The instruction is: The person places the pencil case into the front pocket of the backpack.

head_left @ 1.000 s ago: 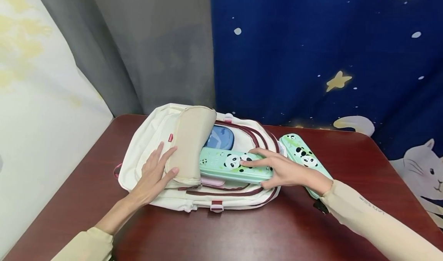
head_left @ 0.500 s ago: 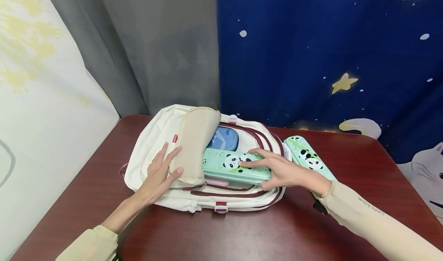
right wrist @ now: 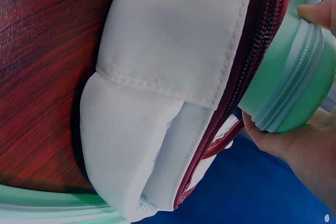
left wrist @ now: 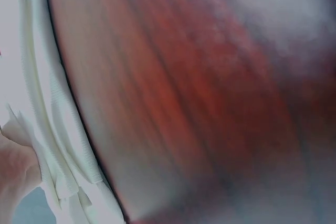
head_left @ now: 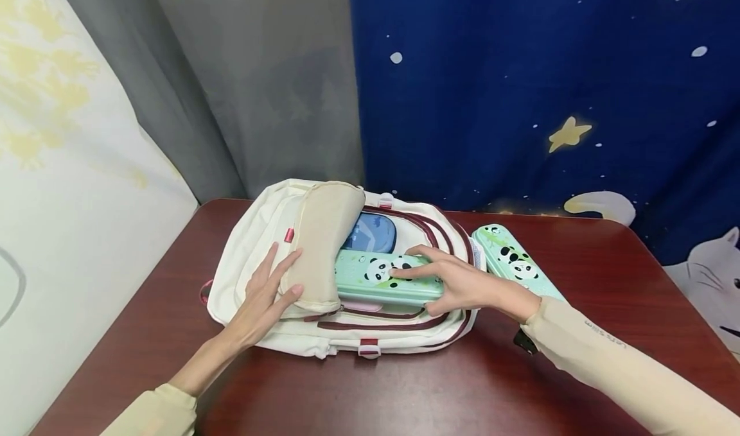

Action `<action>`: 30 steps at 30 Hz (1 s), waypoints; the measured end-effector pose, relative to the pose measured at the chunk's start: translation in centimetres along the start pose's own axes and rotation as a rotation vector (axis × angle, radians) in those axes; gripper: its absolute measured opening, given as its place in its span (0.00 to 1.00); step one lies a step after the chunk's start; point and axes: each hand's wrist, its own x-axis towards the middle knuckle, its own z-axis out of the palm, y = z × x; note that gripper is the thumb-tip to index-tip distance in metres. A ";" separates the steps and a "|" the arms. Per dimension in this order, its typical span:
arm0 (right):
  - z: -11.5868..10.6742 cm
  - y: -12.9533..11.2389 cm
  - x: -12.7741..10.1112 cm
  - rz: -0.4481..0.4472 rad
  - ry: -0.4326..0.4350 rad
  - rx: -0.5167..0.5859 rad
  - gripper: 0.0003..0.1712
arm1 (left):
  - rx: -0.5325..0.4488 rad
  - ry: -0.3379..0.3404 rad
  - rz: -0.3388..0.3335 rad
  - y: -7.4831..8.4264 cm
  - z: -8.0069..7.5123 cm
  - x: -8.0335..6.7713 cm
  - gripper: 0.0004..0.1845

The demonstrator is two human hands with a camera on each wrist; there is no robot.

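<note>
A white backpack with maroon zips lies open on the dark red table. My left hand rests flat with straight fingers on the backpack, its thumb on the folded-back beige flap. My right hand grips the right end of a mint-green panda pencil case, whose left end lies under the flap in the opening. The right wrist view shows the case in my right hand at the zip edge of the backpack. The left wrist view is blurred, showing only backpack fabric.
Inside the backpack lie a blue case and a pink item beneath the green one. A second panda pencil case lies on the table right of the backpack. Grey and blue starry curtains hang behind; a pale wall stands to the left.
My right hand has slid the panda pencil case leftward, further under the flap into the backpack. The left hand stays on the flap.
</note>
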 end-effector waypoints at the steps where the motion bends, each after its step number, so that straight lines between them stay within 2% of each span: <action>1: 0.0 -0.1 0.1 -0.008 0.004 -0.002 0.43 | -0.010 0.003 -0.002 0.0 -0.1 0.0 0.31; 10: 0.3 -1.1 0.7 -0.036 0.040 -0.036 0.43 | -0.046 0.007 -0.018 0.1 -0.9 -0.2 0.31; 18: 0.4 -1.0 -0.1 -0.020 0.033 -0.070 0.44 | -0.058 -0.015 -0.038 0.1 -0.4 -0.4 0.32; 22: 0.4 -0.4 -0.5 -0.051 0.039 -0.105 0.44 | -0.040 -0.026 -0.043 0.0 -0.3 -0.5 0.33; 26: 0.3 0.0 -1.1 -0.066 0.105 -0.092 0.48 | -0.018 -0.021 -0.033 -0.1 -0.4 -0.5 0.33; 30: -0.5 0.0 -3.1 0.014 0.213 -0.054 0.56 | -0.008 -0.023 -0.019 0.0 -0.4 -0.2 0.34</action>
